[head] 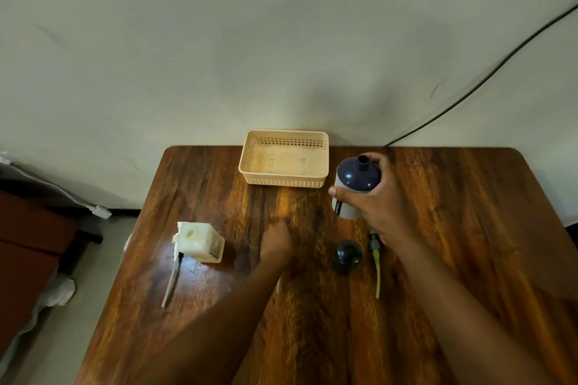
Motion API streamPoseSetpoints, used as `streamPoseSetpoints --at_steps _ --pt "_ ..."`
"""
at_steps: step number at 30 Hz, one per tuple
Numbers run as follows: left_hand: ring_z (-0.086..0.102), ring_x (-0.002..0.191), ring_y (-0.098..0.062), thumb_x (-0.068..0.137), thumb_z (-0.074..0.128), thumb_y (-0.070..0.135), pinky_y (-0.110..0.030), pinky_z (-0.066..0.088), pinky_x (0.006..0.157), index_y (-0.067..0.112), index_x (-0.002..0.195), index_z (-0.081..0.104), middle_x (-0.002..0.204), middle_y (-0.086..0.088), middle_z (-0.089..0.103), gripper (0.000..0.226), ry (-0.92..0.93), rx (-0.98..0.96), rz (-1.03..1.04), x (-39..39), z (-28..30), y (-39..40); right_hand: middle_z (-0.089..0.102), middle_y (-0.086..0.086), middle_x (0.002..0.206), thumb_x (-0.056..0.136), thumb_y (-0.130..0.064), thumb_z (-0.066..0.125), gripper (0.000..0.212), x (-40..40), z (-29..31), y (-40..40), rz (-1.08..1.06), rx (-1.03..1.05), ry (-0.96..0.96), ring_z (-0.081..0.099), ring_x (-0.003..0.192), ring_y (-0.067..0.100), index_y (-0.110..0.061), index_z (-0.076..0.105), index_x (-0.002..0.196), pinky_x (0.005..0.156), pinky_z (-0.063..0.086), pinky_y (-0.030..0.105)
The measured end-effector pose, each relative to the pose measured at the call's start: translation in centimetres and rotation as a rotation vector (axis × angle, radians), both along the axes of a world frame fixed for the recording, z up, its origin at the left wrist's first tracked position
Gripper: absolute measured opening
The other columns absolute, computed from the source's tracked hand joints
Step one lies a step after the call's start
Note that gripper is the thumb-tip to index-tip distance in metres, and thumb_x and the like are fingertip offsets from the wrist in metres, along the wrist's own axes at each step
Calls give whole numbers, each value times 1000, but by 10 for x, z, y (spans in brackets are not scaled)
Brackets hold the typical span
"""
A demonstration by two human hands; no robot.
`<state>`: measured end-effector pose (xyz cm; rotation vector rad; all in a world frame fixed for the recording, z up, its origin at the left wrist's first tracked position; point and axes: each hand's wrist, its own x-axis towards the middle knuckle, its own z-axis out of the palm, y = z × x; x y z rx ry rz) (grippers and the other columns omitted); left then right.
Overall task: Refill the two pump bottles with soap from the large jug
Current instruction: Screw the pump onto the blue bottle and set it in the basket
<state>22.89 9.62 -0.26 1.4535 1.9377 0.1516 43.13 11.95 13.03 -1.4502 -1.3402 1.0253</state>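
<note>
My right hand (pixel 375 200) grips a dark blue and white bottle (pixel 355 178) with an open neck, standing upright on the wooden table (pixel 469 228) right of the basket. A dark pump head (pixel 347 255) lies on the table in front of it, and a second pump with a yellowish tube (pixel 376 262) lies beside that. At the left stands a square cream bottle (pixel 201 241) with an open hole on top. A white pump with its tube (pixel 171 275) lies against it. My left hand (pixel 275 239) is blurred, low over the table's middle, fingers curled. No large jug is in view.
A beige perforated plastic basket (pixel 325 176) sits empty at the table's back edge against the wall. A black cable (pixel 469 87) runs down the wall behind the table's right side. Left of the table lie the floor, dark furniture and white cloth (pixel 59 291).
</note>
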Motion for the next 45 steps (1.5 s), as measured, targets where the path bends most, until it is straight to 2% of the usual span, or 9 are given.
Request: streamPoseSetpoints --at_steps 3,5,10,16,22,28,31,36,45 --pt "69 115 -24 104 59 22 -43 59 99 17 132 65 129 -7 70 29 -79 103 -8 -9 39 18 54 -28 117 60 -29 99 80 -4 14 2 22 -16 4 54 97 -28 -48 48 118 63 46 0" --pt "67 119 -27 102 60 22 -41 57 99 16 133 66 133 -8 70 32 -128 226 -19 -15 76 31 55 -29 117 59 -31 100 77 -9 29 3 39 -7 -3 61 101 -16 -48 51 115 62 49 2" --pt "71 102 -25 94 70 11 -26 53 76 19 132 64 123 -12 74 40 -121 442 -16 -41 179 72 66 -7 124 59 -35 100 79 -29 75 18 77 38 -36 67 111 17 -32 57 125 85 63 37" --pt "75 91 -26 88 79 14 -42 61 89 22 128 67 104 -13 77 42 -186 735 23 -78 335 93 65 -14 117 56 -47 98 79 -74 163 35 85 189 -34 63 104 10 -34 58 123 73 52 19" --pt "71 73 -20 83 83 10 -18 52 59 22 125 70 94 -8 72 45 -274 959 9 -106 487 82 65 -16 112 56 -52 94 74 -115 252 44 147 333 -18 65 101 12 -36 59 120 75 55 26" --pt "69 53 -3 83 84 4 -15 48 47 18 124 70 73 0 66 45 -355 1167 -22 -119 597 49 69 -15 110 48 -59 92 80 -144 301 42 185 407 -25 67 100 11 -33 64 117 82 59 32" --pt "75 62 -11 83 82 3 -18 55 54 17 124 69 83 -14 74 45 -372 1255 -40 -121 629 35 71 -16 105 46 -58 94 74 -153 309 38 197 421 -26 69 94 7 -34 67 111 82 61 32" --pt "79 74 -25 82 81 1 -48 64 78 15 124 68 90 -24 76 46 -440 1312 -68 -116 648 21 70 -15 107 48 -56 96 75 -163 310 31 208 417 -45 69 97 8 -34 66 113 86 61 33" --pt "78 79 -27 84 82 3 -39 62 73 17 125 69 91 -23 75 45 -428 1281 -68 -104 631 15 68 -11 113 56 -52 96 75 -169 317 22 215 436 -73 66 101 13 -31 63 120 86 60 34"
